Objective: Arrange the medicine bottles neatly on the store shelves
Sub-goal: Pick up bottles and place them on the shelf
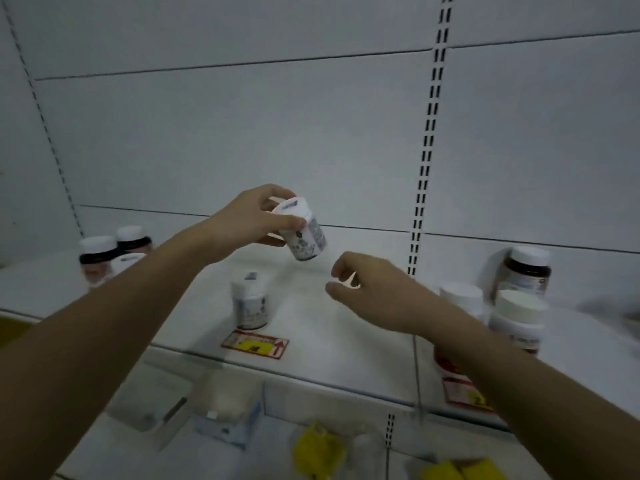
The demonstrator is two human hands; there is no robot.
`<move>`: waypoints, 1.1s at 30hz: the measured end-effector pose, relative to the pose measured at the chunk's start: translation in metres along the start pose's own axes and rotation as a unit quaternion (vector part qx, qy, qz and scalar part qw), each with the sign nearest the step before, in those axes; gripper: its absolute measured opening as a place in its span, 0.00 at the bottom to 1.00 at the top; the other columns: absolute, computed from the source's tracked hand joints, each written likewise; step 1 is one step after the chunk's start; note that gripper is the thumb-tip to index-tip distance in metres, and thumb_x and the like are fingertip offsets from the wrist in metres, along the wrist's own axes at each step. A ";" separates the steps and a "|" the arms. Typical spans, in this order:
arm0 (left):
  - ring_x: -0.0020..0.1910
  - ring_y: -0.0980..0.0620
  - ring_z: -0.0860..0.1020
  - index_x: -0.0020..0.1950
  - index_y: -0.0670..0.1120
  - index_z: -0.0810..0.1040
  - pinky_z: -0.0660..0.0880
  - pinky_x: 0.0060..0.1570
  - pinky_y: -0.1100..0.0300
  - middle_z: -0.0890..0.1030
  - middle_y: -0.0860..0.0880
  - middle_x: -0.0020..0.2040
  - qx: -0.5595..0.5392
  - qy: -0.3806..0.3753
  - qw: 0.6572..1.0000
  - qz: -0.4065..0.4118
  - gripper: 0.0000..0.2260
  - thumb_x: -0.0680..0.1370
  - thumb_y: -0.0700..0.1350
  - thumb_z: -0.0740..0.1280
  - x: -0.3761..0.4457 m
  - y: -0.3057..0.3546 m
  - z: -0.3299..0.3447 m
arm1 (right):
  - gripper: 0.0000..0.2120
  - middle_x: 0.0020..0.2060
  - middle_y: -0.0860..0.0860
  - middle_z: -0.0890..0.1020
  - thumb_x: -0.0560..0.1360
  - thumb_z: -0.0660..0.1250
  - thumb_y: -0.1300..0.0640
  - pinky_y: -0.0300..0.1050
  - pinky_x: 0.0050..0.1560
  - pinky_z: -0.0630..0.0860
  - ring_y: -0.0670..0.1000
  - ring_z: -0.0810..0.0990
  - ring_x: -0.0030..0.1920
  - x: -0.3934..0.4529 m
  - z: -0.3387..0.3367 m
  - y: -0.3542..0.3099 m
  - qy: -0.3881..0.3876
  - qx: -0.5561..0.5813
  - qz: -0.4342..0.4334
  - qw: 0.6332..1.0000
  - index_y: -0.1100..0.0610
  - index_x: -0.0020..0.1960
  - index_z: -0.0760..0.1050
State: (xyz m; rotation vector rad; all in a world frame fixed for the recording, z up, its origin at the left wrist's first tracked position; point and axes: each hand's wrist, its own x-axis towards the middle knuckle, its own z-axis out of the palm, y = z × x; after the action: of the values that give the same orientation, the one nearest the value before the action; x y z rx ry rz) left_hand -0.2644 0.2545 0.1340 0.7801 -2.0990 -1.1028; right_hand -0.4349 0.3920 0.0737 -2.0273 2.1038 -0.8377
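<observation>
My left hand (249, 221) grips a white medicine bottle (306, 239) by its cap, tilted, in the air above the white shelf (311, 323). My right hand (374, 289) hovers just right of and below that bottle, fingers loosely curled, holding nothing. A second white bottle (250, 304) stands upright on the shelf below my left hand. Dark bottles with white caps (98, 254) stand at the far left. More bottles (519, 313) cluster at the right, one brown bottle (526, 271) behind them.
A red and yellow price tag (255, 344) lies at the shelf's front edge, another price tag (465, 393) to the right. A slotted upright (427, 133) divides the back panel. The lower shelf holds boxes (228, 417) and yellow packs (317, 448).
</observation>
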 end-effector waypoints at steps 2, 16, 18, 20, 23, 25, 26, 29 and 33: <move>0.51 0.51 0.82 0.62 0.51 0.74 0.81 0.45 0.59 0.79 0.49 0.58 0.021 -0.014 1.000 -0.007 0.20 0.72 0.46 0.75 -0.003 -0.020 -0.010 | 0.25 0.69 0.52 0.73 0.80 0.61 0.41 0.46 0.62 0.71 0.52 0.73 0.65 0.020 0.038 0.004 -0.052 -0.044 0.059 0.996 0.53 0.72 0.67; 0.52 0.55 0.77 0.60 0.60 0.70 0.77 0.53 0.53 0.78 0.58 0.55 0.274 -0.157 0.945 0.085 0.21 0.70 0.59 0.73 -0.011 -0.073 -0.006 | 0.23 0.69 0.49 0.75 0.80 0.58 0.43 0.44 0.64 0.67 0.50 0.73 0.66 0.025 0.106 0.040 0.014 -0.080 0.144 0.986 0.51 0.72 0.69; 0.52 0.54 0.77 0.60 0.61 0.69 0.77 0.53 0.52 0.78 0.57 0.56 0.280 -0.169 0.941 0.083 0.22 0.70 0.59 0.73 -0.008 -0.077 -0.002 | 0.23 0.68 0.49 0.76 0.80 0.58 0.43 0.44 0.62 0.68 0.50 0.75 0.65 0.026 0.106 0.038 0.020 -0.077 0.150 0.985 0.51 0.71 0.70; 0.51 0.54 0.78 0.60 0.61 0.70 0.79 0.51 0.53 0.78 0.56 0.56 0.257 -0.191 0.944 0.076 0.22 0.70 0.57 0.73 -0.004 -0.082 0.000 | 0.23 0.67 0.49 0.77 0.79 0.58 0.42 0.44 0.62 0.69 0.50 0.75 0.64 0.024 0.106 0.038 0.024 -0.072 0.158 0.984 0.50 0.71 0.71; 0.49 0.58 0.78 0.57 0.63 0.70 0.80 0.48 0.57 0.78 0.58 0.55 0.240 -0.208 0.946 0.070 0.21 0.69 0.57 0.74 0.004 -0.087 -0.001 | 0.24 0.67 0.50 0.77 0.79 0.58 0.42 0.44 0.62 0.69 0.50 0.75 0.65 0.022 0.106 0.036 0.029 -0.068 0.165 0.983 0.51 0.71 0.71; 0.50 0.59 0.78 0.60 0.64 0.68 0.79 0.48 0.59 0.77 0.58 0.58 0.252 -0.225 0.939 0.067 0.24 0.68 0.59 0.74 0.010 -0.086 -0.001 | 0.23 0.67 0.51 0.77 0.79 0.58 0.44 0.46 0.64 0.69 0.51 0.75 0.64 0.023 0.104 0.033 0.028 -0.065 0.165 0.984 0.52 0.71 0.71; 0.53 0.58 0.77 0.64 0.64 0.67 0.78 0.51 0.58 0.75 0.59 0.61 0.267 -0.229 0.933 0.069 0.27 0.68 0.60 0.73 0.013 -0.084 0.001 | 0.22 0.66 0.51 0.77 0.80 0.58 0.45 0.46 0.64 0.69 0.52 0.75 0.64 0.022 0.102 0.031 0.027 -0.063 0.162 0.984 0.53 0.70 0.71; 0.59 0.56 0.73 0.70 0.63 0.64 0.72 0.55 0.58 0.72 0.60 0.62 0.300 -0.190 0.929 0.105 0.32 0.68 0.65 0.70 0.022 -0.066 0.010 | 0.18 0.67 0.51 0.75 0.81 0.60 0.50 0.45 0.65 0.69 0.51 0.73 0.65 0.012 0.087 0.021 0.047 -0.022 0.138 0.989 0.53 0.70 0.70; 0.55 0.59 0.75 0.62 0.60 0.73 0.70 0.50 0.61 0.77 0.61 0.56 0.193 -0.100 0.955 0.203 0.20 0.72 0.60 0.69 0.033 -0.018 0.037 | 0.12 0.59 0.49 0.78 0.81 0.62 0.56 0.41 0.58 0.75 0.45 0.77 0.55 -0.015 0.033 -0.001 0.158 0.057 0.054 0.984 0.54 0.64 0.74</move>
State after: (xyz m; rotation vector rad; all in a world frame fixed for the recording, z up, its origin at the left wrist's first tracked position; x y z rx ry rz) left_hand -0.3095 0.2394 0.1106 0.3814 -2.5421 -0.5747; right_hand -0.4178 0.3960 0.0423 -1.8057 2.2355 -1.3010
